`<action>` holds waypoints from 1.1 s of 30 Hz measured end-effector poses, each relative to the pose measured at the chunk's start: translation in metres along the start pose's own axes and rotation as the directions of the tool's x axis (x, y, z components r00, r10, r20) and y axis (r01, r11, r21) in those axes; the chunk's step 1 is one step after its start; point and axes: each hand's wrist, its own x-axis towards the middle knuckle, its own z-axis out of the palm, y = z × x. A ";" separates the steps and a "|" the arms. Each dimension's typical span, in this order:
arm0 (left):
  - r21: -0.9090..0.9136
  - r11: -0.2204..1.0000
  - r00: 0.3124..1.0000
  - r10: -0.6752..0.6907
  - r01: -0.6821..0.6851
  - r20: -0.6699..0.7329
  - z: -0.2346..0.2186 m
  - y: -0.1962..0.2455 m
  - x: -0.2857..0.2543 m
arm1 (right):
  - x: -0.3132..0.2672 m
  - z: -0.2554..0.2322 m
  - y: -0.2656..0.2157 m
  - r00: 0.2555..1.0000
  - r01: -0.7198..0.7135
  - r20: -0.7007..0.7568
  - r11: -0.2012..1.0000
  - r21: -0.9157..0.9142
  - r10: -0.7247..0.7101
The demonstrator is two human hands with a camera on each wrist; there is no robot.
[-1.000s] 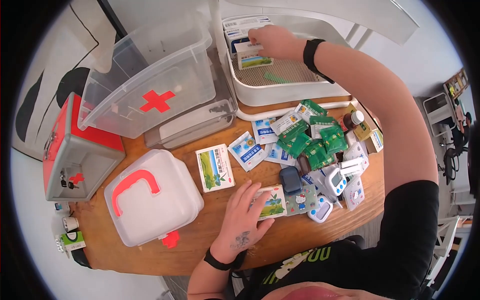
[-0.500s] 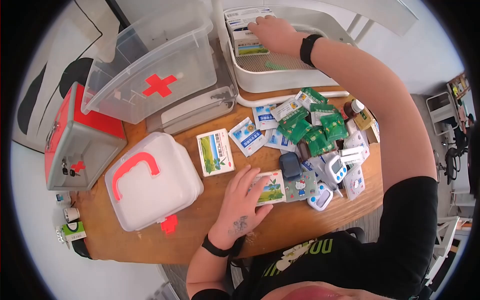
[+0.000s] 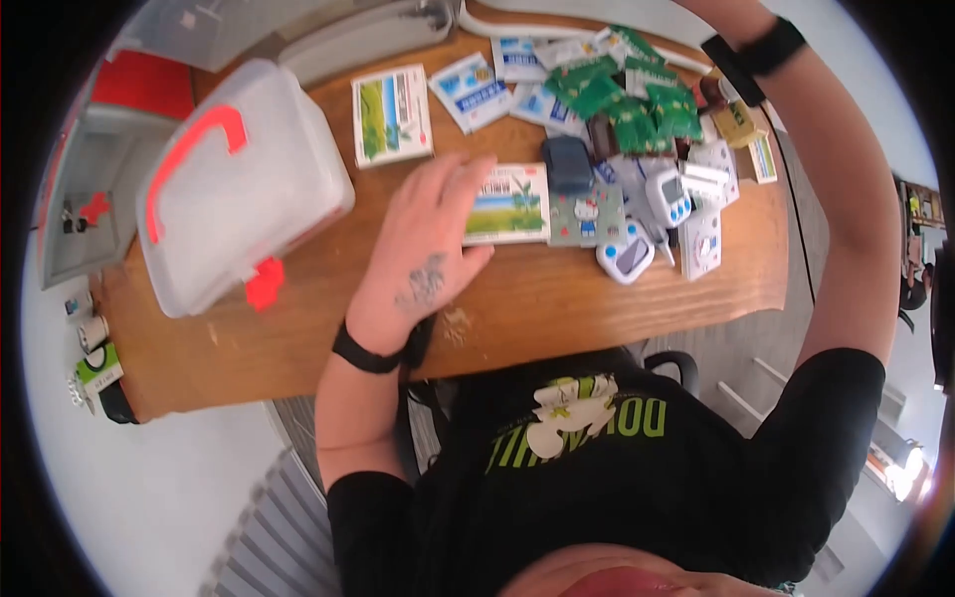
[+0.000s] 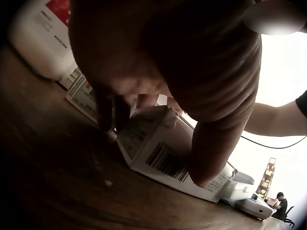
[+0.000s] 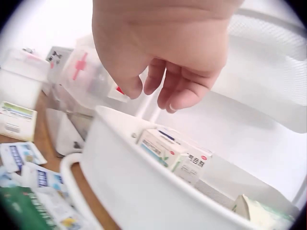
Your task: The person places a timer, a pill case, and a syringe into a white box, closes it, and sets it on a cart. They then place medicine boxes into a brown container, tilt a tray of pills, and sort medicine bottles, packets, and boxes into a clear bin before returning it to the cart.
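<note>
My left hand (image 3: pixel 423 229) lies over the left end of a green-and-white medicine box (image 3: pixel 512 207) on the wooden table. In the left wrist view its thumb presses the barcode side of the box (image 4: pixel 165 160), and its fingers reach round the far end. Beyond the top edge of the head view, my right hand (image 5: pixel 165 52) hovers above a white mesh-bottomed basket (image 5: pixel 129 177) in the right wrist view. Its fingers hang loosely curled with nothing between them. Below it, a medicine box (image 5: pixel 160 148) stands against another white box (image 5: pixel 193 165) inside the basket.
Left stands a clear case with a red handle (image 3: pixel 244 189). Another medicine box (image 3: pixel 391 114) lies behind my left hand. Right of it are blue-white sachets (image 3: pixel 470 92), green sachets (image 3: pixel 632 119), a dark blue case (image 3: pixel 567 164), a Hello Kitty pack (image 3: pixel 587 214) and a white-blue device (image 3: pixel 627 254).
The head view has tilted down, so the basket and right hand have left it. My right hand has let go of the medicine box in the basket. The left hand stays on its box.
</note>
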 end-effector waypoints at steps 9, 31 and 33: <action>-0.030 0.996 0.988 0.074 -0.079 -0.136 0.004 0.004 0.001 | -0.117 -0.009 -0.074 0.882 -0.021 0.415 0.862 0.507 -0.222; -0.017 0.947 0.781 0.253 -0.320 -0.571 0.004 0.006 -0.003 | -0.084 -0.055 -0.072 0.773 -0.314 0.612 0.735 0.600 -0.169; -0.023 0.948 0.799 0.254 -0.317 -0.544 0.004 0.004 -0.003 | -0.074 -0.070 -0.057 0.874 -0.252 0.480 0.774 0.581 -0.075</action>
